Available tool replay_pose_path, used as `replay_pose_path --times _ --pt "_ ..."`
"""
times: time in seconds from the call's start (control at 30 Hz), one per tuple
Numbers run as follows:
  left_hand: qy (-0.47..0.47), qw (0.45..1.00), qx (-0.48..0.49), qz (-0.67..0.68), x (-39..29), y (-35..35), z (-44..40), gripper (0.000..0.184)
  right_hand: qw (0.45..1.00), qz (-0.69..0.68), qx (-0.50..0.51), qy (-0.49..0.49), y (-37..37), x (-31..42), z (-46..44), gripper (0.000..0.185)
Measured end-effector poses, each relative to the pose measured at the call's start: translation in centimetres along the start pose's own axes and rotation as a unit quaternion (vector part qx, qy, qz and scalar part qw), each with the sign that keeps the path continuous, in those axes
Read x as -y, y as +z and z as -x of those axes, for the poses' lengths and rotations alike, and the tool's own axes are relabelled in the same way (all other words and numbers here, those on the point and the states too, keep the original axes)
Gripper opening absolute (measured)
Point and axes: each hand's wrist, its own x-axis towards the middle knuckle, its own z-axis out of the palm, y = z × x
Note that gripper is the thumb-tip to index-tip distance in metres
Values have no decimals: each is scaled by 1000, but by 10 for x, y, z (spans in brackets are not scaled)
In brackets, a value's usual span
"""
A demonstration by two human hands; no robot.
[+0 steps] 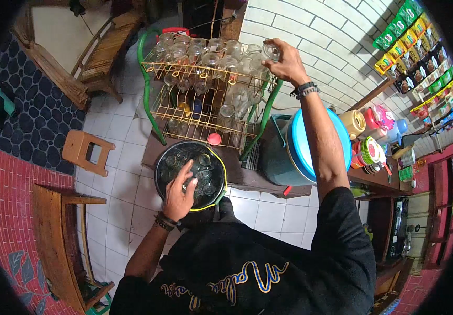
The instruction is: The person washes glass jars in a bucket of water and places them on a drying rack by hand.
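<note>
At the upper right end of the wire rack (pixel 205 113), my right hand (pixel 289 63) is closed around a clear glass (pixel 271 51). Several upturned glasses and jars (pixel 197 51) crowd the rack's top shelf beside it, and more stand on the shelves below. Lower down, my left hand (pixel 179 197) hovers over a black bucket (pixel 159 184), its fingers stretched apart with nothing seen in them. Inside the bucket lie several clear glasses (pixel 204 160); the hand covers part of them.
A large bucket with a blue lid (pixel 336 142) stands under my right arm. Colourful containers (pixel 370 149) fill the counter at right, below hanging sachets (pixel 407 39). A brown plastic stool (pixel 87 152) and a wooden bench (pixel 48 236) are at left. A pink cup (pixel 214 139) sits by the rack.
</note>
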Motion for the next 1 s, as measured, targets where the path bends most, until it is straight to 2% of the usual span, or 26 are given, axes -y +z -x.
replay_pose_path --times 0.1,0.2,0.23,0.33,0.4,0.43,0.53,0.63,0.7,0.83,1.0 --pt "-39 999 -10 21 15 -2 19 54 996 -25 33 -75 15 -25 -17 60" --pt "-31 999 -21 25 25 -3 31 55 990 -34 136 -34 25 -36 -29 62" --pt "-32 999 -31 22 28 -3 34 54 987 -79 92 -101 38 -45 -31 63" --pt "-65 997 -25 25 33 -2 43 54 985 -56 98 -130 55 -53 -35 60" --pt "-79 996 -24 25 34 -2 48 54 986 -46 148 -67 61 -52 -37 60" --pt "-87 995 -22 32 34 -1 49 54 986 -39 99 -132 66 -53 -35 61" --pt "-88 995 -25 29 40 -1 54 53 984 -14 125 -122 77 -55 -36 62" --pt "-77 997 -15 10 43 -3 60 56 977 9 197 -75 76 -50 -40 63" --pt "-77 997 -21 9 44 -3 62 56 977 56 190 -83 80 -47 -39 63" --pt "-106 994 -13 4 47 -5 68 56 978 24 150 -144 92 -51 -35 63" --pt "-126 992 -9 -2 53 -4 73 52 976 24 194 -92 92 -49 -34 75"
